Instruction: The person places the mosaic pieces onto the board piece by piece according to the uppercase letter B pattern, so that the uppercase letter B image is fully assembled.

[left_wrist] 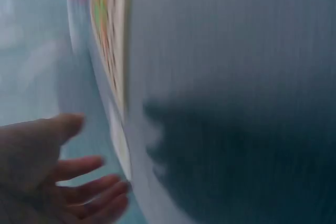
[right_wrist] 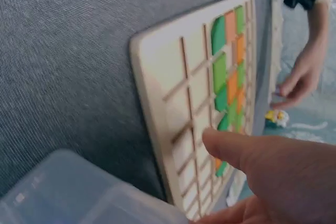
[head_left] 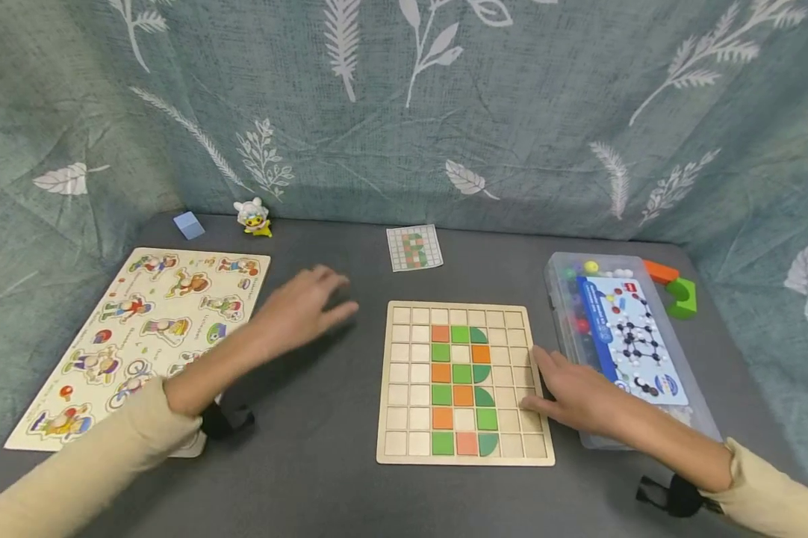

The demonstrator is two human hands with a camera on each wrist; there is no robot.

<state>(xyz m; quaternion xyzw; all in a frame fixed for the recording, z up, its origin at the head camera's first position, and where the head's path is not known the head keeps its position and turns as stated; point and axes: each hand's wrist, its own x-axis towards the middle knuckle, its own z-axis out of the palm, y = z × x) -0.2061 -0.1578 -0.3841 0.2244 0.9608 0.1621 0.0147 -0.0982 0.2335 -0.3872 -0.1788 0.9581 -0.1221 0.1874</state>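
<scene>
A square wooden grid board (head_left: pixel 397 381) lies in the middle of the table, with green, orange and pink tiles set in three of its columns. My right hand (head_left: pixel 575 392) rests at the board's right edge, thumb over the grid and fingers along the side, as the right wrist view also shows. My left hand (head_left: pixel 303 302) hovers over the dark table left of the board, its fingers spread and holding nothing. In the left wrist view that hand (left_wrist: pixel 68 177) is blurred above its own shadow. Behind the board lies a small pattern card (head_left: pixel 414 248).
At left lies a wooden picture puzzle (head_left: pixel 122 336), partly under my left arm. A clear plastic case (head_left: pixel 632 344) stands right of the board, with orange (head_left: pixel 661 271) and green blocks (head_left: pixel 682 297) beyond it. A small figurine (head_left: pixel 252 217) and a blue block (head_left: pixel 189 225) sit at the back left.
</scene>
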